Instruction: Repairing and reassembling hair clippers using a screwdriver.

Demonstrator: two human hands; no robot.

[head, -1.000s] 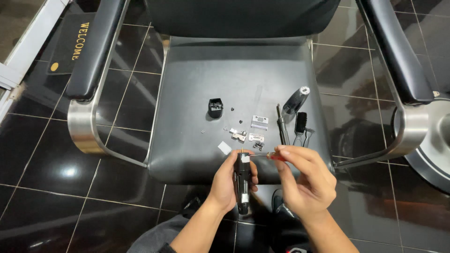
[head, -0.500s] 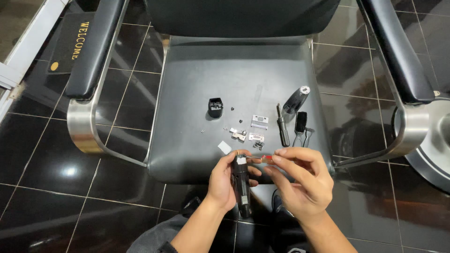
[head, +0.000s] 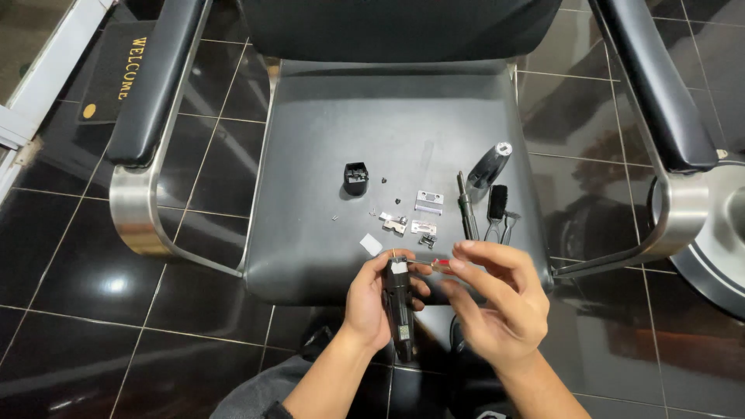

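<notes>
The left hand (head: 372, 299) is wrapped around a slim black clipper body (head: 399, 310), holding it upright over the front edge of a black chair seat (head: 326, 140), its top end toward the seat; the right hand (head: 497, 306) hovers just beside it, thumb and forefinger pinched narrow on a small tool with a red part (head: 440, 264) whose tip meets the top of the clipper body, the other fingers spread loose; the chair seat carries the loose parts: a small black cap (head: 356, 178) toward the left, a white scrap (head: 371, 244) near the front edge, a toothed metal blade (head: 429, 202) in the middle, two little metal plates (head: 409, 226) just in front of it, and tiny screws scattered about them; to the right lie a thin dark screwdriver (head: 466, 206), a silvery-black cylinder (head: 490, 164) tilted away, and a small black piece with wire loops (head: 499, 208), all near one another but apart from the hands; padded black armrests (head: 151, 85) on chromed frames flank the seat; dark glossy floor tiles (head: 70, 287) lie all around, with a black doormat (head: 116, 70) at the upper left
</notes>
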